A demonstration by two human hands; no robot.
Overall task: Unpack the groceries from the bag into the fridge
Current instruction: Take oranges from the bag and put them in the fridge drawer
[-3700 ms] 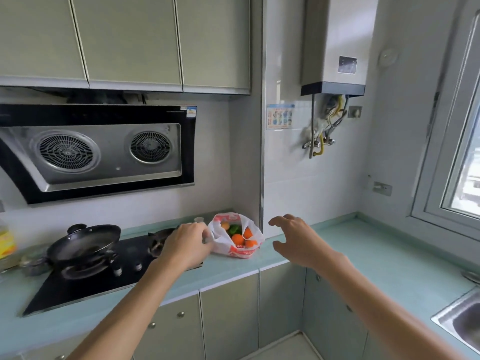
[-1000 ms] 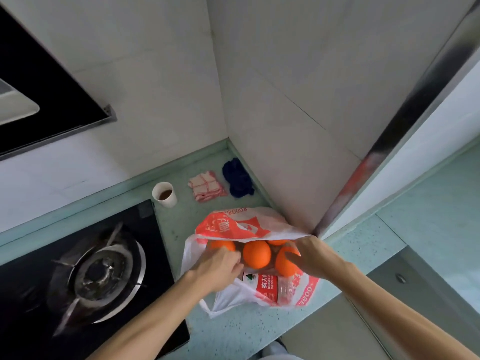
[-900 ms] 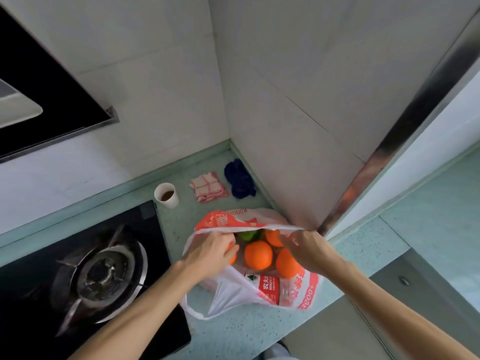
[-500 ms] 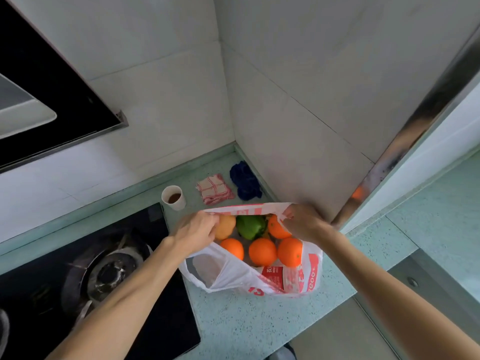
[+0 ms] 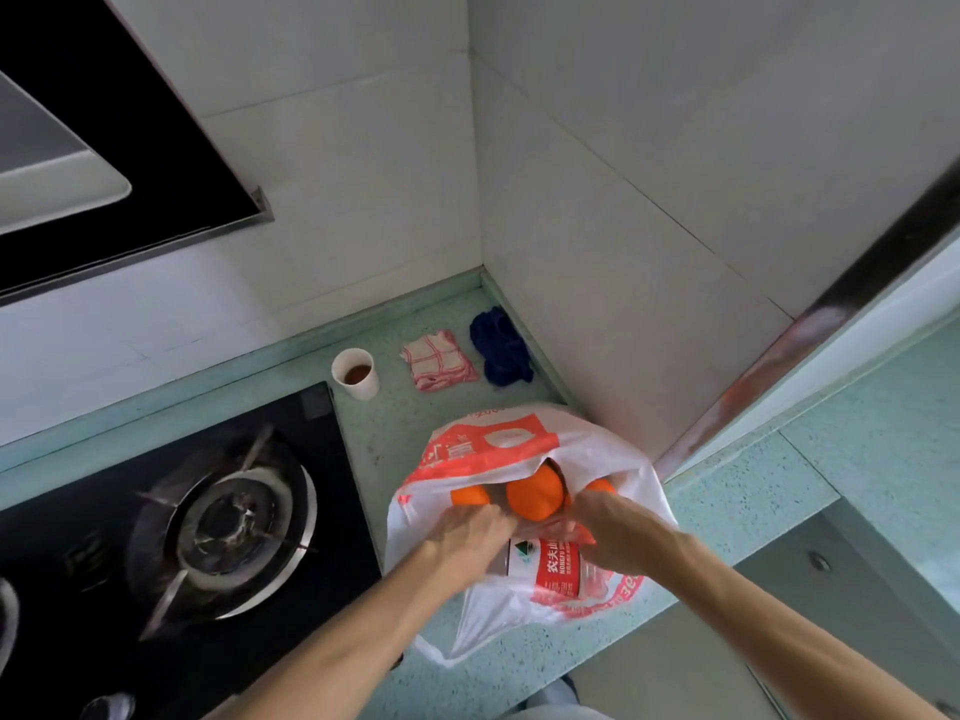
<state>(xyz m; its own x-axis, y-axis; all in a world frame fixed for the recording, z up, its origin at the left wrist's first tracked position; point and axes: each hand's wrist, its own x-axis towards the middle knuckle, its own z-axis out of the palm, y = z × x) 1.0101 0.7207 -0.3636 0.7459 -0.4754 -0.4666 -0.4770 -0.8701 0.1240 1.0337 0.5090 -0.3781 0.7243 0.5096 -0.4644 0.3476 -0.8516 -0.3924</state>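
A white and red plastic bag (image 5: 493,444) lies on the pale green counter (image 5: 737,501) against the wall corner. Inside it are three oranges (image 5: 535,493) and a water bottle (image 5: 550,563) with a red label, lying on its side. My left hand (image 5: 467,537) curls round the bottle's left end at the bag's mouth. My right hand (image 5: 618,532) lies over the bottle's upper right side, its fingertips meeting the left hand's. I cannot tell what the right fingers hold. The bag's far flap has dropped over the rest of its contents.
A black gas hob (image 5: 223,517) lies just left of the bag. Behind the bag stand a paper cup (image 5: 356,374), a checked cloth (image 5: 439,361) and a blue cloth (image 5: 498,350). A range hood (image 5: 104,148) hangs at upper left.
Both hands have left the bag's far rim and come back to the bottle at the near side. The flap has fallen, hiding the green pepper and one fruit.
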